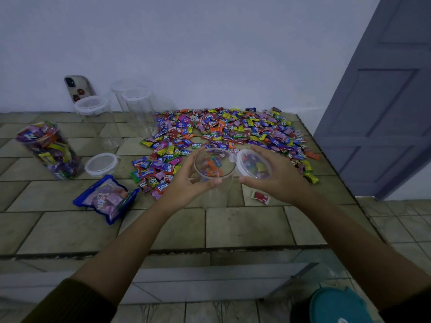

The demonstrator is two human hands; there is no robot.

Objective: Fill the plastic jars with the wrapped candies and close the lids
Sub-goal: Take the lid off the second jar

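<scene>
Head view: your left hand (184, 185) curls round the open jar (213, 164) at the candy pile's (233, 129) near edge; your right hand (277, 180) grips a tilted lid (254, 163) there too.

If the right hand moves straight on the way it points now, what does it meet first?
Probably the open jar that the left hand holds: the right hand and its lid point leftward at the rim, though depth is unclear.
</scene>
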